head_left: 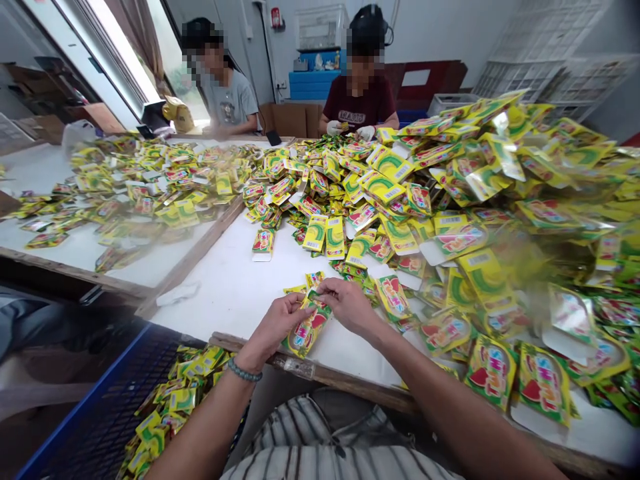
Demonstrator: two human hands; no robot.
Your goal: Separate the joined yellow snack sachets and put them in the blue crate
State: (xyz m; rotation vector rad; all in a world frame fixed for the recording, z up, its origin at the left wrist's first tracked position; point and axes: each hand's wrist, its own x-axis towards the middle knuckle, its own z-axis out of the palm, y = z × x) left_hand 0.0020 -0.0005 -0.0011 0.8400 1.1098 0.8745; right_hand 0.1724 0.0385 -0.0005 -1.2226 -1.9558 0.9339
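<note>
Close to the table's front edge, my left hand (281,325) grips a small yellow candy box (306,333) with a watermelon picture and coloured letters. A beaded bracelet circles that wrist. My right hand (347,303) is closed at the box's upper end, fingers pinched on a green foil sachet (316,297) there. Whether the sachet is partly inside the box cannot be made out. Just beyond my fingers lie more yellow and green packets (314,279). A box with a white open flap (263,244) lies farther off on the white tabletop (225,283).
A large heap of candy boxes and sachets (390,180) spreads over the table's middle and right. Wooden strips (195,250) edge the tabletop. At lower left stands a blue basket (100,407) holding filled boxes. Two people (360,100) sit across the table; one wears white gloves.
</note>
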